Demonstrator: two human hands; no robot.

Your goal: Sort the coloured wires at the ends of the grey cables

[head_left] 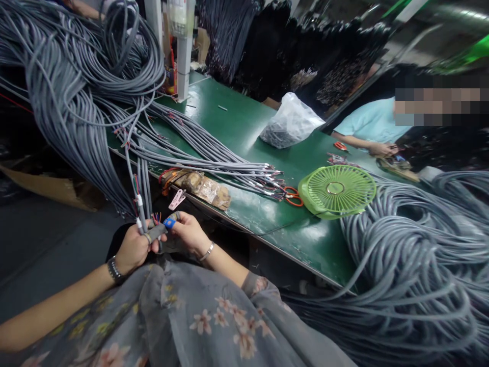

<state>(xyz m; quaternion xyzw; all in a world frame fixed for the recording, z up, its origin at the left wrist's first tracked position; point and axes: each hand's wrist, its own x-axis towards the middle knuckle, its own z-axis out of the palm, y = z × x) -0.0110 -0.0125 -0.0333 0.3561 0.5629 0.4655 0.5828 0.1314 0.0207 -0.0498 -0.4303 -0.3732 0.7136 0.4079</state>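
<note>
My left hand (133,248) is closed around the ends of several grey cables (141,206) that hang down from the bench edge. White sleeves and thin coloured wires (156,218) show at the cable ends. Close beside it, my right hand (190,233) is pinched at the wires, with tape wrapped on its fingers and something small and blue (169,223) at the thumb. Whether that blue piece is worn or held I cannot make out. A pink clip (177,199) sits just above, at the bench edge.
On the green bench (244,127) lie a row of grey cables (214,153), a taped wooden block (206,188), orange-handled scissors (293,195), a green fan (336,188) and a plastic bag (290,122). Cable heaps (412,255) flank me. A co-worker (372,122) sits across.
</note>
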